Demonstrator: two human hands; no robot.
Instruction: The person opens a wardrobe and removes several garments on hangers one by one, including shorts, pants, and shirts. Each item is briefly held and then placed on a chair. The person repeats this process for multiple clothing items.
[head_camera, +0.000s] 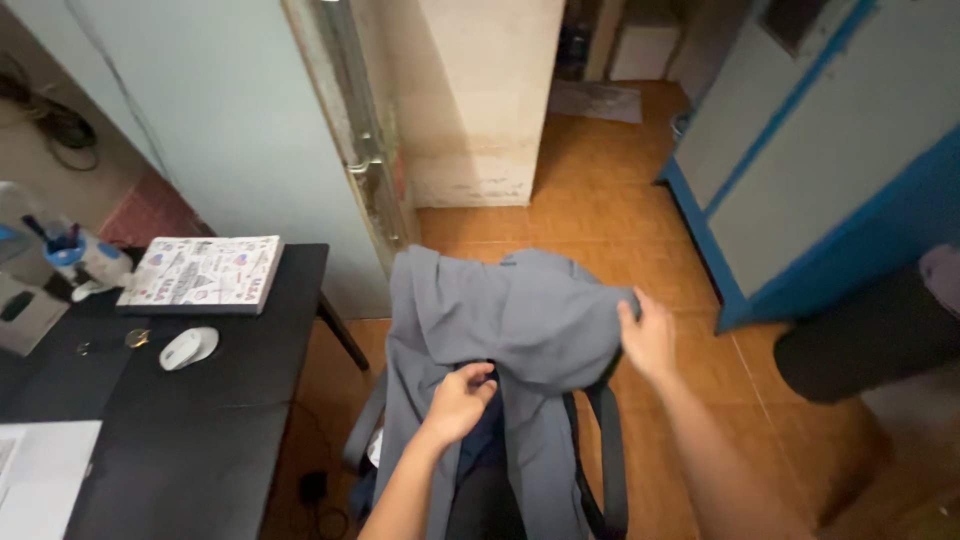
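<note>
Both hands are on the cloth: the left hand (458, 398) pinches a fold of the grey garment (520, 330) low at its middle, fingers curled tight around the fabric, while the right hand (648, 338) grips the garment's far right edge, fingers closed over it. The garment hangs draped over what looks like a chair back (600, 470), though the frame beneath is mostly hidden, so I can't say for sure; dark straps show at its lower right.

Now sweeping from the left: at the far left edge sits a clear container with blue pens (62, 250), beside it a small white bottle (100, 262). Next comes the black desk (200, 440), and on it a patterned book (203, 272) lying flat near the far edge. Just nearer than the book rests a white mouse (188, 347), with a small round metal piece (136, 338) to its left. A white sheet (40, 480) lies at the desk's near left corner.

Further right, a pale door with a metal latch (362, 150) stands behind the garment. Orange tiled floor (600, 200) stretches beyond, and on the far right a grey-and-blue cabinet (800, 180) stands against it.
</note>
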